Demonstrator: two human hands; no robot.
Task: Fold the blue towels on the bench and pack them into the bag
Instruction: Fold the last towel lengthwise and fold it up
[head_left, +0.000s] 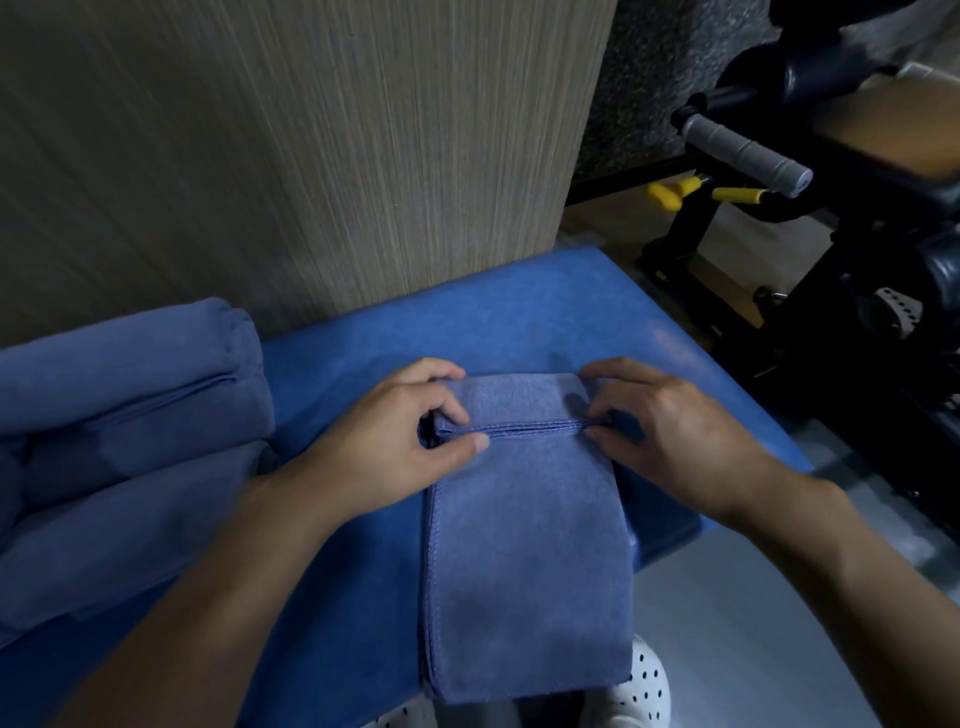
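— Where's the towel (524, 545)?
— On the bench (519, 312), its 6 o'clock end past the edge. Left hand (410, 441) and right hand (670, 431) pinch the folded hem's ends. Open bench toward 12; towel pile (119, 415) at 9.

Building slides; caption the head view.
Left hand and right hand pinch the folded edge of a blue towel on the bench.
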